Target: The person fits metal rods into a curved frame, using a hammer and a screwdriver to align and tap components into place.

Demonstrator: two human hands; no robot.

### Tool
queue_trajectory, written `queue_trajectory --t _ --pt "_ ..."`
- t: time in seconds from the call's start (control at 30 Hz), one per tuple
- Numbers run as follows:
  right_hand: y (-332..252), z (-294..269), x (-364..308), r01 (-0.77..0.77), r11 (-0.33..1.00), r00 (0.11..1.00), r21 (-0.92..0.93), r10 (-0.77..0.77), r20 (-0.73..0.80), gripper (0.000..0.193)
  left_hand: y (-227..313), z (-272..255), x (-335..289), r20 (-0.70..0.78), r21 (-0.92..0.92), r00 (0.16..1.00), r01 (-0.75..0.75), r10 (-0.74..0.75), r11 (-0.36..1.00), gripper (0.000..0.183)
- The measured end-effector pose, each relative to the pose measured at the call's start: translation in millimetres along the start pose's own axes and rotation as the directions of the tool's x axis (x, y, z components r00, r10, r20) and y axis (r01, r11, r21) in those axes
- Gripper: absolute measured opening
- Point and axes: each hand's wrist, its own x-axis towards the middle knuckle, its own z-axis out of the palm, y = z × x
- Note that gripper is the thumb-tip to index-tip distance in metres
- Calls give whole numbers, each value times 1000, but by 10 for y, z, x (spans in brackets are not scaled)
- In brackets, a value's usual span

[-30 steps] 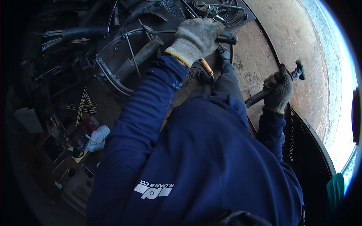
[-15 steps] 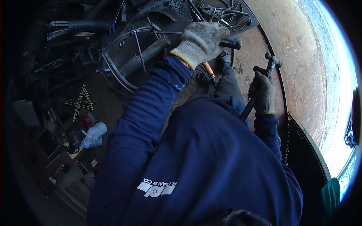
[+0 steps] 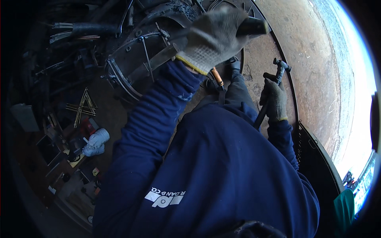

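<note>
1. Knit grey work gloves with a yellow cuff edge on both hands, navy sweatshirt sleeves running up to them from the near side.
2. The left hand (image 3: 212, 37) is up at the far middle, fingers wrapped tight round a dark bar handle (image 3: 254, 27) that pokes out to its right. It's a bit blurred, so I can't tell much more about the handle.
3. The right hand (image 3: 274, 101) is well apart from it, lower and over to the right, clamped round the shaft of a dark hammer-like tool (image 3: 274, 85). The tool's head points to the far side, just above the fist, and the shaft slants back down toward the body.
4. Between the two hands there's a copper-coloured tip (image 3: 216, 76) sticking out just under the left cuff; can't tell what it belongs to.
5. Left of the left hand sits a round dark metal frame (image 3: 131, 67) with rods and bolts on it.
6. Further left, on the dark floor, a bundle of thin welding rods (image 3: 82, 107) is fanned out, and nearer than that lies a spare white glove (image 3: 95, 142).
7. On the right, a big rusty curved steel surface (image 3: 309, 67) runs along the scene edge.
</note>
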Motion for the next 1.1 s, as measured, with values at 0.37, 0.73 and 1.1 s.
queue_trajectory --t 0.37,0.73,1.1 --pt "-53 -81 43 -33 997 999 -73 30 -38 37 452 29 -41 243 -82 962 -104 121 991 30" --pt "38 -144 126 -60 992 998 -111 63 20 37 -50 137 -246 368 135 921 86 -131 987 32" --pt "44 -226 238 -79 989 997 -122 78 -11 35 -238 -27 5 14 -172 950 308 -311 936 24"
